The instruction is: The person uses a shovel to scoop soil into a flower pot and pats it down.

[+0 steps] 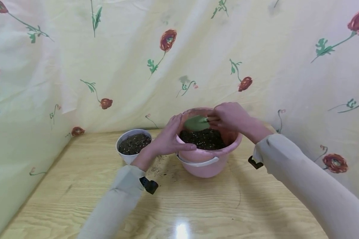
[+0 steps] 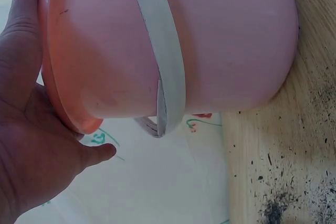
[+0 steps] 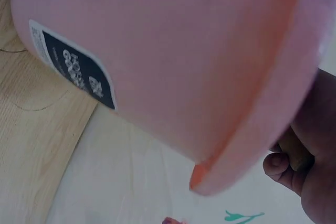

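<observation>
A pink bucket (image 1: 203, 166) with a white handle (image 2: 163, 51) stands upright on the table, holding dark soil (image 1: 207, 139). My left hand (image 1: 167, 137) holds its rim on the left, thumb lying along the near edge. In the left wrist view one finger of it sticks out past the rim. Over the bucket's far right side, my right hand (image 1: 228, 114) grips a green hand trowel (image 1: 196, 123). The trowel's blade is tilted inside the bucket above the soil, near the back wall. A tan handle (image 3: 295, 150) shows between the fingers in the right wrist view.
Left of the bucket stands a white pot (image 1: 126, 157), filled with dark soil near its rim. Loose soil crumbs (image 2: 275, 208) lie scattered on the wooden table (image 1: 191, 202) between them. A flower-print cloth (image 1: 122, 66) hangs close behind and along both sides.
</observation>
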### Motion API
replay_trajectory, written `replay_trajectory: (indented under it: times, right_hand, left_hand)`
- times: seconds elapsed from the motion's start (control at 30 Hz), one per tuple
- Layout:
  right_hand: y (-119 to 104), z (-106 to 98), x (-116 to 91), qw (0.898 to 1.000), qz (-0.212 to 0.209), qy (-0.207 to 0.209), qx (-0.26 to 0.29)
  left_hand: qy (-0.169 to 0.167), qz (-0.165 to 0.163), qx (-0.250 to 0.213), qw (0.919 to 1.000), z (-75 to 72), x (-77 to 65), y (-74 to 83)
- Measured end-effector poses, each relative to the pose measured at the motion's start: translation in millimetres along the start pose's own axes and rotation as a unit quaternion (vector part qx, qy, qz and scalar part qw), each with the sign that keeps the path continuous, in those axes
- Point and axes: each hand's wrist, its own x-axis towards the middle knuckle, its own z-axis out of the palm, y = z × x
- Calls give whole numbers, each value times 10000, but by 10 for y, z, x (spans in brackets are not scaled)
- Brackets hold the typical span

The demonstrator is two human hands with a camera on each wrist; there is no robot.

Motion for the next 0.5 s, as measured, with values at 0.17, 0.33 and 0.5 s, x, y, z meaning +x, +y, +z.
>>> replay_trajectory:
  times: [0.17,0.33,0.5]
  right_hand:
    - [-53,105,107,9999,47,-82,-36]
    - [-94,183,139,9987,104,-486,85]
    - [-155,212,177,9958,-332,-822,209]
  left_hand:
    - [139,163,-115,9997,11,-22,-28]
    - [67,-258,-206,9994,10,-38,-28]
    - [-120,-588,-198,9980,-4,-49,-30]
